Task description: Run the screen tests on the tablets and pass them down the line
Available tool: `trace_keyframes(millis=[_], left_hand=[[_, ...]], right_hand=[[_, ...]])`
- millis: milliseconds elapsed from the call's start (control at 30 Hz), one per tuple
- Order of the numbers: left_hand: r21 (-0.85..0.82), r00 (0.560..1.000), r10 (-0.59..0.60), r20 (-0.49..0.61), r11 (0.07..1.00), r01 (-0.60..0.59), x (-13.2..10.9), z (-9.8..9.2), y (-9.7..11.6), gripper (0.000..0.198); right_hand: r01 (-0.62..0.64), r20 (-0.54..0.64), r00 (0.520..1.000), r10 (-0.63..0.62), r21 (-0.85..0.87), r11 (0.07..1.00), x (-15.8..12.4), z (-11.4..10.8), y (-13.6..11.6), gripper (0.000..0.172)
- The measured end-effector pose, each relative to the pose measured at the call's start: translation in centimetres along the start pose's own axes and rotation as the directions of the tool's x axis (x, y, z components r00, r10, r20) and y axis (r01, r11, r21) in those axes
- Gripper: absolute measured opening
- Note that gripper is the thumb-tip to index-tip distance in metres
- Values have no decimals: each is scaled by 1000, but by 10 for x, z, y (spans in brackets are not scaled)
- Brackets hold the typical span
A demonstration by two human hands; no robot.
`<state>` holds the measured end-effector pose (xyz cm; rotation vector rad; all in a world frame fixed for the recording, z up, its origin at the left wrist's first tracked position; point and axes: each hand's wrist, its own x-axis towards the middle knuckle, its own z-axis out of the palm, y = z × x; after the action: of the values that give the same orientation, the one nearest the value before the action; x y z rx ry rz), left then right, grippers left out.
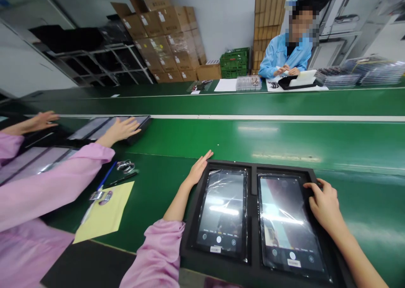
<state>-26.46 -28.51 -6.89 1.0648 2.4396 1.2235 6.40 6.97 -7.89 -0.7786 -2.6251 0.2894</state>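
A black foam tray [253, 212] lies in front of me at the table's near edge. Two tablets rest in its recesses, a left tablet [223, 207] and a right tablet [284, 216], both lit with a camera screen under clear film. My left hand [198, 169] lies against the tray's upper left corner, fingers stretched out. At the right rim my right hand [325, 203] grips the tray, its fingers bent over the edge beside the right tablet. The underside of both hands is hidden.
To the left, a co-worker's hand [122, 129] in a pink sleeve touches another tray of tablets [104, 125]. A yellow sheet [110, 212] and pens lie between us. Across the green belt [196, 136] sits a person in blue [284, 51]. Cartons [171, 39] stand behind.
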Motion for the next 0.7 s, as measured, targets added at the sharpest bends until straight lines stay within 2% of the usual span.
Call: trace_keyframes(millis=[233,533,633,700], left_hand=[[-16,1000,18,-16,1000,-19,1,1,-2,74],[-3,1000,-13,18,1000,13,3,-3,2,75],[4,1000,9,10,1000,-9,4,-3,0,76],[-1,1000,22,-10,1000,-22,4,-3,-2,77]], right_hand=[[21,-7,1000,-21,23,1000,3,9,11,33],[62,-28,998,-61,25,998,3,7,6,33],[54,-77,996,-51,38,998,6,-6,-1,34],[125,-147,983,-113,74,989,0,-24,-14,34]])
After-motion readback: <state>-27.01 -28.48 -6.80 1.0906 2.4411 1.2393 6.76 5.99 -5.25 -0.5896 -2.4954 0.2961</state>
